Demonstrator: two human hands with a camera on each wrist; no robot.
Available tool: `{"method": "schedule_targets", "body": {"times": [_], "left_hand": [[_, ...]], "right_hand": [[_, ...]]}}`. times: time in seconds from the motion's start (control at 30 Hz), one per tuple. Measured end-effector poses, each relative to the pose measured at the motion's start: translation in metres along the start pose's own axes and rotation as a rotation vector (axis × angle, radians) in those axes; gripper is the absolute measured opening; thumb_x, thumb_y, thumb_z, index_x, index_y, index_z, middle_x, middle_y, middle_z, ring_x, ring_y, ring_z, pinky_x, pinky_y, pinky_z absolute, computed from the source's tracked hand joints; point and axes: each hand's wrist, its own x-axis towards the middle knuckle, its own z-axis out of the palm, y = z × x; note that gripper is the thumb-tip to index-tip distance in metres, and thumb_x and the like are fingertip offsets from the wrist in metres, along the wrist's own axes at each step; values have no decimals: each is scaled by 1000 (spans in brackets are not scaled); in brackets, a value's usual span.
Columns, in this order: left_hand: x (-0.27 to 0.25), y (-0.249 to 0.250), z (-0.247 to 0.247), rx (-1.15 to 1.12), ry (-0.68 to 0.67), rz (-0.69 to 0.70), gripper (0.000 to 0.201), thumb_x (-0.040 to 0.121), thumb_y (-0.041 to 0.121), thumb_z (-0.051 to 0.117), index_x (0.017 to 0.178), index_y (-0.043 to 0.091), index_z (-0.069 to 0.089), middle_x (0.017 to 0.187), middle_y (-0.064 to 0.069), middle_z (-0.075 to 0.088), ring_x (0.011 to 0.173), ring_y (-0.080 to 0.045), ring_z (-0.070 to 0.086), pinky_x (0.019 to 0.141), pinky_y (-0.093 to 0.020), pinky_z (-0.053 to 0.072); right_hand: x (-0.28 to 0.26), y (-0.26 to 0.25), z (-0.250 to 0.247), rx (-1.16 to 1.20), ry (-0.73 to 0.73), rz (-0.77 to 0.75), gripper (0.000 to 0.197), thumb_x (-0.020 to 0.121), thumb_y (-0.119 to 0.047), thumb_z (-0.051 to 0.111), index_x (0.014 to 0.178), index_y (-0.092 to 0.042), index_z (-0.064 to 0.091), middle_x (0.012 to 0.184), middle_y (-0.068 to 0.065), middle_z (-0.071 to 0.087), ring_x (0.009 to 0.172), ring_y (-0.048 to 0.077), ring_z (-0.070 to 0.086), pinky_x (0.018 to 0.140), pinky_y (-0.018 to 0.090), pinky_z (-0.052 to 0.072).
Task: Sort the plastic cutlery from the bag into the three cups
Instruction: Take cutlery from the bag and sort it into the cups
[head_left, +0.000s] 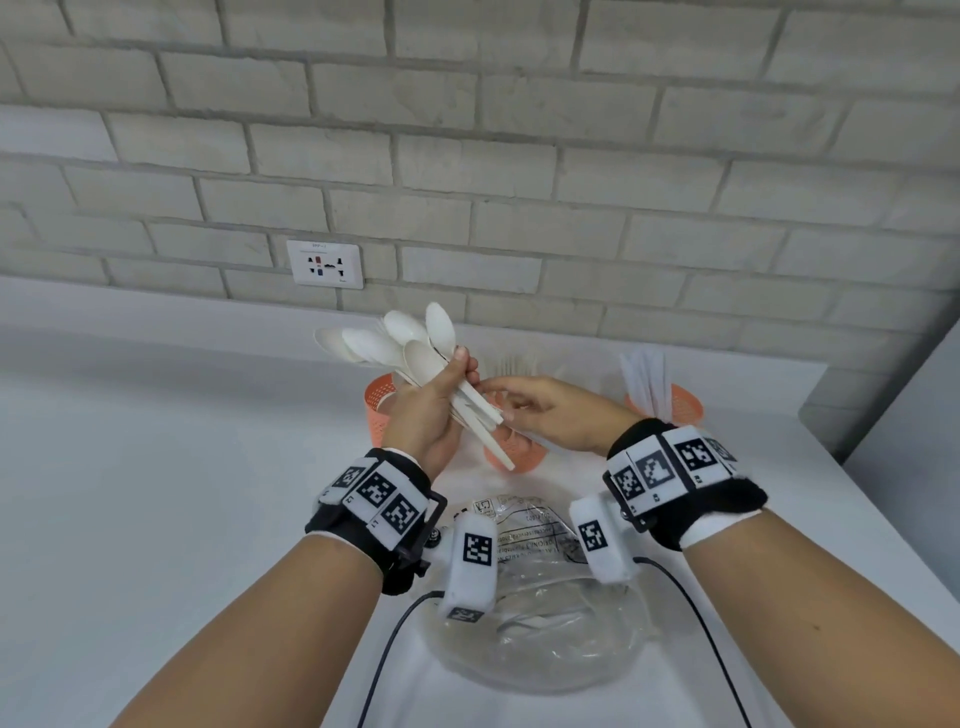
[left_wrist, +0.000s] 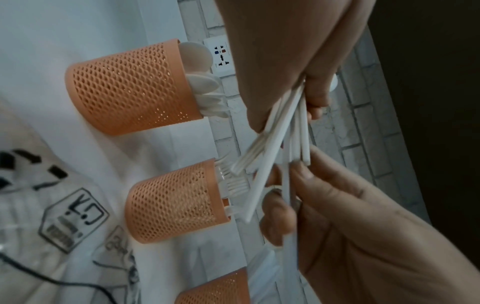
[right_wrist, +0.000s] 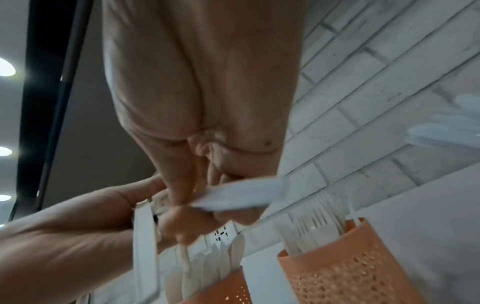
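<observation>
the left hand grasps a fanned bunch of white plastic spoons by the handles, bowls up and spread, held in the air above the table and in front of the three orange mesh cups. the right hand reaches in from the side, its fingertips pinching at the loose handle ends, seemingly to square the bunch or draw one piece out. the spoons look very light, thin and stiff but a little springy, with smooth matte surfaces that would probably slide against each other, so a firm pinch low on the flat handles seems the safest hold; squeezing the bowls could snap them. the cups are round, tapered and perforated all over, likely light enough to tip if a bunch is dropped in hard. one cup holds spoon bowls, the middle cup shows fork tines, and the cup on the right holds long flat white pieces, probably knives. the clear, crinkled plastic bag lies on the table just below the wrists, soft and slack, with some cutlery apparently inside.
</observation>
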Motion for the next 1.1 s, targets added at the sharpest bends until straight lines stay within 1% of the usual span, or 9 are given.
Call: {"method": "schedule_targets", "body": {"times": [0.1, 0.37, 0.47, 0.6, 0.7, 0.83, 0.93, 1.0, 1.1], "left_hand": [[1, -1, 2, -54, 51, -21, 16, 92, 10, 53, 77, 11, 56, 56, 4, 59, 55, -6, 54, 53, -19, 52], [10, -7, 5, -126, 219, -20, 14, 93, 16, 54, 79, 14, 56, 50, 6, 57, 48, -5, 52, 51, -17, 50], [5, -21, 17, -43, 180, -61, 18, 92, 23, 56, 75, 15, 53, 47, 7, 49, 45, -6, 47, 60, -20, 47], [-10, -39, 35, 93, -40, -127, 21, 94, 30, 50, 76, 19, 49, 44, 10, 39, 39, -4, 39, 53, -20, 43], [-19, -45, 42, 195, -198, -185, 19, 93, 30, 48, 80, 16, 51, 47, 8, 40, 41, -6, 39, 49, -20, 43], [-27, -44, 43, 293, -359, -207, 17, 95, 19, 44, 87, 10, 56, 62, 3, 59, 53, -8, 54, 59, -20, 50], [-28, -43, 39, 341, -418, -207, 15, 95, 12, 44, 94, 9, 58, 73, 1, 68, 64, -10, 64, 73, -25, 53], [-28, -42, 36, 360, -443, -201, 15, 94, 10, 46, 101, 9, 58, 79, 0, 69, 69, -12, 66, 80, -30, 52], [-27, -42, 32, 350, -451, -191, 20, 92, 10, 50, 111, 6, 57, 84, -3, 68, 71, -14, 65, 73, -27, 53]], "right_hand": [[-15, 4, -10, -9, -6, 38, 25, 95, -3, 43, 117, -4, 55, 70, -2, 56, 60, 11, 51, 64, 17, 44], [-56, 37, -33, -167, 86, 370, 25, 88, 0, 45, 76, -19, 56, 81, 2, 68, 74, 15, 57, 75, 29, 42], [-60, 46, -45, -189, 389, 369, 17, 87, -3, 48, 84, -12, 61, 97, 12, 70, 90, 28, 60, 79, 34, 44], [-58, 49, -72, -130, 865, 217, 17, 90, -3, 47, 102, -2, 60, 97, 13, 63, 84, 21, 53, 67, 20, 35], [-55, 64, -87, -173, 1029, 201, 16, 88, 1, 45, 98, 5, 58, 96, 21, 63, 87, 30, 57, 72, 30, 42], [-50, 96, -81, -292, 891, 404, 14, 88, -3, 44, 78, 0, 55, 77, 18, 59, 77, 31, 53, 67, 28, 35], [-45, 111, -73, -429, 735, 576, 28, 89, -12, 44, 61, -12, 50, 67, 4, 53, 85, 30, 48, 75, 34, 32], [-43, 115, -72, -474, 678, 651, 27, 91, -20, 44, 76, -9, 64, 89, 10, 62, 103, 32, 45, 84, 37, 32], [-43, 113, -69, -569, 635, 686, 32, 92, -24, 45, 100, -2, 67, 112, 17, 56, 113, 34, 41, 93, 40, 33]]}}
